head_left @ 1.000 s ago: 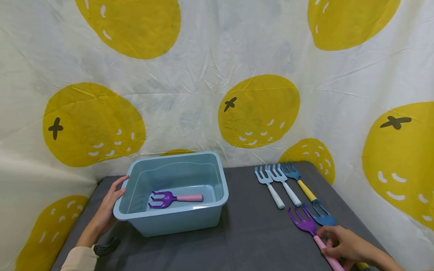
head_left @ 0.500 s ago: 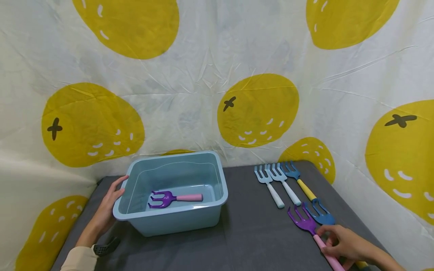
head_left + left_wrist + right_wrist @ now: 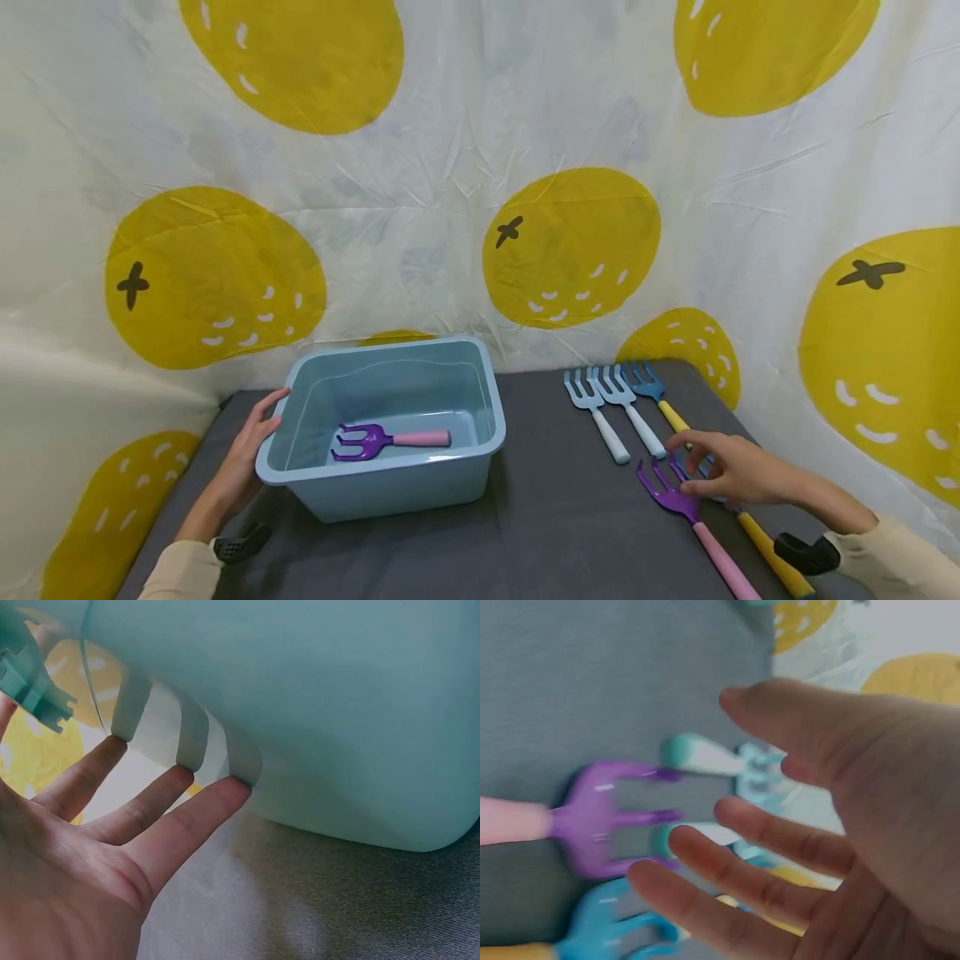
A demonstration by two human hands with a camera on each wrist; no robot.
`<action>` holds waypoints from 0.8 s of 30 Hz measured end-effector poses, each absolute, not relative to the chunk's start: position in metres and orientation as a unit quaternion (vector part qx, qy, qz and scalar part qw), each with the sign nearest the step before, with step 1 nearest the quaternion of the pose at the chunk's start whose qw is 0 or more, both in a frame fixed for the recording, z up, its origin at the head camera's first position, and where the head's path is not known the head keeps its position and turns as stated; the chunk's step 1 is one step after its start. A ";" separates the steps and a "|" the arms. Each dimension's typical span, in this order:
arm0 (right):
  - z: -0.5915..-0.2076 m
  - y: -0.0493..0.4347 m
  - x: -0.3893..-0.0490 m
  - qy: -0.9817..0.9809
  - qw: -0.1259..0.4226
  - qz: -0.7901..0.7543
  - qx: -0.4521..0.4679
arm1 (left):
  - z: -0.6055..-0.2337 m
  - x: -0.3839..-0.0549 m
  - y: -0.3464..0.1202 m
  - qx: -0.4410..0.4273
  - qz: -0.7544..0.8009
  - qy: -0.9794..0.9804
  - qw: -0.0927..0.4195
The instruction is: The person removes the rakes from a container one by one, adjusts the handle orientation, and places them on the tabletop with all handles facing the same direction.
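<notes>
My left hand [image 3: 238, 462] touches the left side of a light blue plastic basin [image 3: 386, 493]; in the left wrist view its straight fingertips [image 3: 238, 787] press on the outer wall. A purple hand rake with a pink handle [image 3: 422, 438] lies inside the basin. Over at the right, my right hand [image 3: 757, 475] hovers with loosely bent fingers, holding nothing. Below it lie another purple hand rake [image 3: 722, 557] with a pink handle and a blue hand rake with a yellow handle [image 3: 776, 554]. The blue rake's head is partly hidden by the hand in the head view.
Beyond the right hand, two pale blue hand rakes with white handles [image 3: 609, 437] lie side by side, with a second blue rake with a yellow handle [image 3: 675, 418] beside them. A dark grey cloth [image 3: 555, 533] covers the table. A fruit-print curtain [image 3: 420, 250] hangs behind.
My right hand has left the pink handle of the purple rake and moved up and away from me, over the rake heads. The left hand stays at the basin.
</notes>
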State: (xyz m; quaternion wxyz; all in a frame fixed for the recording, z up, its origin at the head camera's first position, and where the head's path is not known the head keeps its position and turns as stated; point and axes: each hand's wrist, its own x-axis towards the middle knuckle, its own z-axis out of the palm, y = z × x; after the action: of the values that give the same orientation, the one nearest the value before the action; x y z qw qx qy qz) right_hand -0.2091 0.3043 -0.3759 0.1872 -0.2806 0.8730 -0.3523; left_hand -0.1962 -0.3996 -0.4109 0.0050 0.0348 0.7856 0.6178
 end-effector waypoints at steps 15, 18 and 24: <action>-0.297 0.210 -0.270 0.861 0.062 -0.230 -0.450 | -0.415 -0.197 -0.397 0.020 0.623 0.782 -0.001; -0.284 0.190 -0.281 0.855 0.068 -0.218 -0.466 | -0.414 -0.197 -0.397 0.015 0.624 0.782 -0.002; -0.264 0.154 -0.296 0.850 0.096 -0.217 -0.470 | -0.412 -0.197 -0.396 0.013 0.626 0.780 -0.002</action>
State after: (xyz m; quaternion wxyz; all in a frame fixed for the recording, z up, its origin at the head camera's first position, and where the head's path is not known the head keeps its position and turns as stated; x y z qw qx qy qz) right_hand -0.2961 0.1542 -0.2645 0.0964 -0.4697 0.8503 -0.2171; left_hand -0.1968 -0.3960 -0.4120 -0.0023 0.0134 0.7796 0.6261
